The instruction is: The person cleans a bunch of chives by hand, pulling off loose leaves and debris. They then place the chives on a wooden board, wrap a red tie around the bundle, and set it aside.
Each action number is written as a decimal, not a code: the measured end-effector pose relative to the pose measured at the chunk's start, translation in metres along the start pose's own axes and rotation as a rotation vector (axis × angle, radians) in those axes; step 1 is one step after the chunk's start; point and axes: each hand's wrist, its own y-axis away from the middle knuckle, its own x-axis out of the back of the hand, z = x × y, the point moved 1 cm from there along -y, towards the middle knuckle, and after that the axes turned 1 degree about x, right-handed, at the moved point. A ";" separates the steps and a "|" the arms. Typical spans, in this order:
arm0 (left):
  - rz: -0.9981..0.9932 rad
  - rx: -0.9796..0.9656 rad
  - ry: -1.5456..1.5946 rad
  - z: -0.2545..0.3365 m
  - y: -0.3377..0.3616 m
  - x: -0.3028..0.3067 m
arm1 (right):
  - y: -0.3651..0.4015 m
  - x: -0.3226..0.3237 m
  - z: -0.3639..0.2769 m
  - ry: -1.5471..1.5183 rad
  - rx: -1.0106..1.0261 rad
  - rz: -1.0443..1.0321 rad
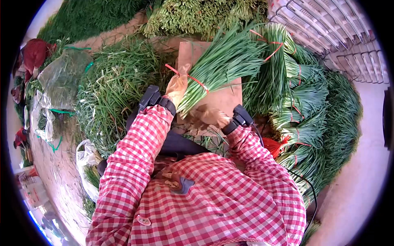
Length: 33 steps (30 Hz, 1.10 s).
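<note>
A bunch of garlic chives (223, 63) lies slantwise over a brown board (234, 95), leaves toward the upper right and pale stem ends toward me. Around its lower part runs a red tie (198, 83), one end of which sticks out at the upper left. My left hand (177, 89), in a tan glove, is closed on the bunch's left side by the tie. Close to the stem ends is my right hand (212, 115), also gloved, low over the board. Motion smears its fingers, so I cannot see whether they touch the stems.
Tied chive bunches (293, 94) are stacked at the right, with a red bundle of ties (276, 146) nearby. Loose greens (119, 82) are heaped at the left. White crates (324, 24) stand at the upper right. Another person's red sleeve (36, 55) shows at the far left.
</note>
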 end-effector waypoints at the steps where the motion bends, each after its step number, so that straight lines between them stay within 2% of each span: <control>1: -0.074 0.100 -0.218 -0.029 -0.008 -0.016 | 0.007 -0.006 -0.010 -0.021 0.089 0.008; 2: 0.061 -0.043 -0.300 -0.020 -0.002 -0.023 | -0.007 -0.016 -0.010 0.536 0.317 0.323; 3: 0.210 -0.173 -0.397 -0.010 0.004 -0.031 | -0.018 -0.023 -0.012 0.660 0.382 0.443; 4: 0.021 0.226 -0.439 0.025 0.018 -0.020 | -0.029 -0.027 -0.015 0.658 0.384 0.454; 5: 0.031 0.260 -0.460 0.027 0.018 -0.019 | -0.037 -0.029 -0.021 0.636 0.371 0.426; 8: 0.030 0.139 -0.358 0.031 0.011 -0.012 | -0.037 -0.025 -0.035 0.502 0.205 0.159; 9: -0.042 0.148 -0.279 0.029 0.009 -0.009 | -0.024 -0.020 -0.046 0.456 0.098 0.030; 12: -0.036 -0.011 0.277 0.018 0.005 -0.005 | 0.021 0.006 -0.075 0.344 -0.204 -0.276; 14: -0.005 -0.044 0.505 0.010 0.000 -0.002 | -0.027 0.052 0.017 -0.085 -0.013 -0.408; 16: 0.040 0.000 0.479 0.020 0.001 0.003 | 0.032 0.033 -0.059 0.064 0.186 0.371; 18: 0.048 -0.037 0.445 0.024 0.001 0.005 | 0.014 0.037 -0.073 0.499 0.819 0.763; 19: 0.045 -0.057 0.442 0.026 0.002 0.005 | -0.005 0.039 -0.072 0.719 0.974 0.755; 20: 0.041 -0.081 0.438 0.029 0.002 0.005 | -0.018 0.035 -0.073 0.820 0.965 0.695; 22: -0.034 -0.051 0.704 0.034 0.006 0.006 | -0.052 0.039 -0.059 0.824 0.805 0.515; 23: -0.026 -0.056 0.570 0.037 0.007 0.006 | -0.045 0.040 -0.070 1.014 0.728 0.533; 24: -0.015 -0.065 0.437 0.040 0.005 0.007 | -0.044 0.045 -0.077 0.635 0.646 0.494; 26: -0.108 0.146 0.163 0.048 0.006 0.014 | -0.043 0.049 -0.080 -0.114 0.436 0.382; 28: -0.209 0.357 -0.114 0.055 0.010 0.020 | -0.040 0.053 -0.080 -0.347 0.458 0.294; 29: -0.258 0.305 -0.194 0.054 0.010 0.016 | -0.039 0.056 -0.080 -0.464 0.469 0.251; 30: -0.084 0.152 -0.510 0.050 0.016 0.002 | -0.037 0.058 -0.080 -0.583 0.479 0.208; 31: -0.218 0.212 -0.782 0.046 0.015 -0.013 | -0.034 0.054 -0.082 -0.341 0.565 0.178; 32: -0.355 0.270 -1.054 0.057 0.015 -0.019 | -0.031 0.048 -0.087 -0.253 0.435 0.179; 33: -0.144 0.054 -1.087 0.032 0.022 -0.033 | -0.037 0.044 -0.086 -0.046 0.542 0.257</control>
